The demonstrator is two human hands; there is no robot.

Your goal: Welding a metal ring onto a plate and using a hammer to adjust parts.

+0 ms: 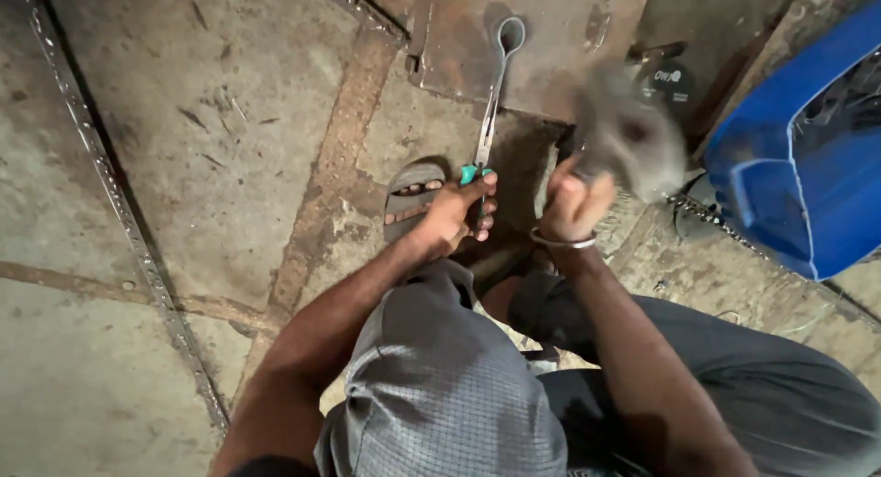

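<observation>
Two bare hands at work over a stained concrete floor point(184, 119), listed near to far from the person's sandalled foot point(413, 202).

1. Grey checked garment point(440, 385) and dark trousers point(734, 385): nearest the camera, below the foot; the person crouches.
2. Left hand point(454, 215): just beside the foot, on its right. Fingers closed fully round the teal handle end of a long metal tool point(491, 110). Shaft thin and bright, with a ring-shaped end; whether tongs or a looped rod cannot be told. Judged stiff, light and smooth; the teal sleeve is the proper hold, since bare steel would slip.
3. Right hand point(574, 202): right of the foot, wrist wearing a metal bangle point(563, 243). Fist wrapped tight on a handle hidden within it, carrying a hammer point(629, 133) whose grey head is motion-blurred. Judged heavy at the head and rigid; best held low on the handle.
4. Rusty steel plate point(541, 45): beyond the foot; the tool's ring end lies over it.
5. Metal strip point(101, 165): well left of the foot, running across the floor.
6. Blue plastic container point(789, 165): far right of the foot.
</observation>
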